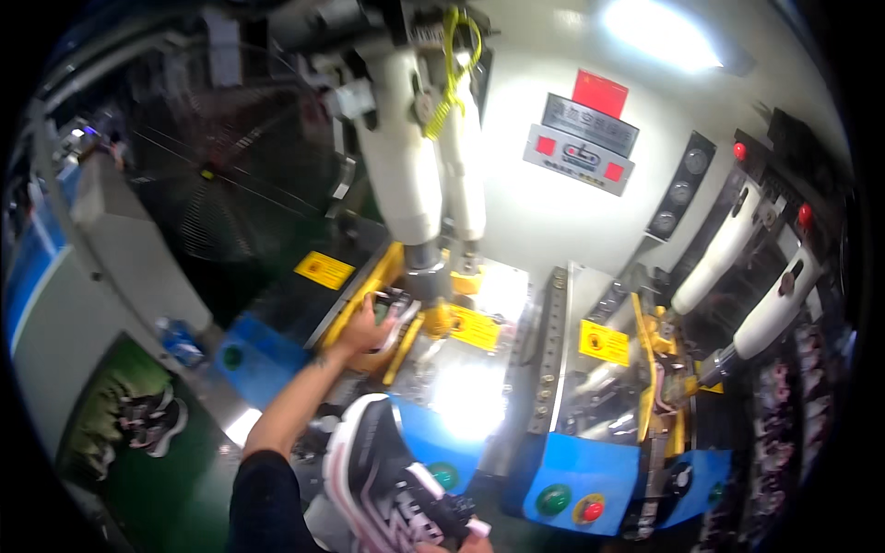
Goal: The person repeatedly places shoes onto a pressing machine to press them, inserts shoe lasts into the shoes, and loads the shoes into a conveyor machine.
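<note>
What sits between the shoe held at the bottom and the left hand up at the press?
In the head view, only the person's left forearm and a blue machine panel lie between the black shoe and the left hand.

Shoe factory floor, pneumatic sole presses [433, 166], control buttons [553, 499], sneakers [152, 419] on conveyor

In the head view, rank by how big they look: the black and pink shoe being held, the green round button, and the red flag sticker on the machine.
1. black and pink shoe, largest, though nearest the camera.
2. red flag sticker.
3. green round button.
</note>
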Tool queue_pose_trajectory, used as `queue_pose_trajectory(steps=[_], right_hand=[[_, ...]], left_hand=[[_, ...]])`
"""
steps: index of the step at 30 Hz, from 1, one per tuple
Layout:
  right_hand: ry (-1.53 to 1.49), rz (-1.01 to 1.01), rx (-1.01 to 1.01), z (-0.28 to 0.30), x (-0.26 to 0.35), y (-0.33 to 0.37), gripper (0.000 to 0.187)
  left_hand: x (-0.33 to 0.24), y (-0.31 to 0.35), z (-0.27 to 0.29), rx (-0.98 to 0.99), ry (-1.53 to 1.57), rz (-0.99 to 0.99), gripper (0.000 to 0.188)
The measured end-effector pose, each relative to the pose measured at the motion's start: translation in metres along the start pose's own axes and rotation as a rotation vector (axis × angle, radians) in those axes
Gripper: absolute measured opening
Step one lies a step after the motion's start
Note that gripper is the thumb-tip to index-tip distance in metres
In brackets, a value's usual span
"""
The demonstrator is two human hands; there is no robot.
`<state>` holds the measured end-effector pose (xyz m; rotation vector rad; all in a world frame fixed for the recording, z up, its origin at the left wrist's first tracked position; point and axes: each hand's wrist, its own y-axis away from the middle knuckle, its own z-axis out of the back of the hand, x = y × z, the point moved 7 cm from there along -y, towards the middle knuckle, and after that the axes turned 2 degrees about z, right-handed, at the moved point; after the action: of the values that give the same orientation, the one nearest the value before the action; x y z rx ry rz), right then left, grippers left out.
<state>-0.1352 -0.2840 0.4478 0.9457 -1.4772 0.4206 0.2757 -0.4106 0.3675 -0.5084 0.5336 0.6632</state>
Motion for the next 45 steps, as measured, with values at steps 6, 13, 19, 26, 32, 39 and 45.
queue_pose_trajectory(steps=[6, 13, 19, 26, 32, 39, 45], right_hand=[[0.106, 0.018, -0.189, 0.01, -0.017, -0.028, 0.055], [0.173, -0.326, -0.188, 0.005, 0.001, -0.087, 0.044], [-0.039, -0.47, -0.269, -0.026, 0.063, -0.308, 0.04], [0.999, 0.4, -0.571, -0.059, 0.007, -0.426, 0.063], [0.901, 0.193, -0.586, -0.067, 0.05, -0.404, 0.053], [1.078, 0.369, 0.032, -0.077, 0.049, -0.31, 0.059], [1.428, 0.831, -0.22, 0.044, 0.03, 0.01, 0.081]], left_hand=[[-0.012, -0.035, -0.005, 0.23, 0.143, 0.088, 0.052], [0.036, 0.084, 0.13, 0.045, 1.237, 0.693, 0.051], [0.144, 0.287, 0.181, -0.555, 1.402, 0.718, 0.045], [0.179, 0.47, 0.194, -0.784, 0.867, 0.96, 0.047], [0.126, 0.506, 0.182, -0.635, 0.626, 0.84, 0.054], [0.043, 0.416, 0.214, -0.615, 0.658, 0.316, 0.058], [-0.028, 0.463, 0.182, -0.422, 1.611, 0.484, 0.049]])
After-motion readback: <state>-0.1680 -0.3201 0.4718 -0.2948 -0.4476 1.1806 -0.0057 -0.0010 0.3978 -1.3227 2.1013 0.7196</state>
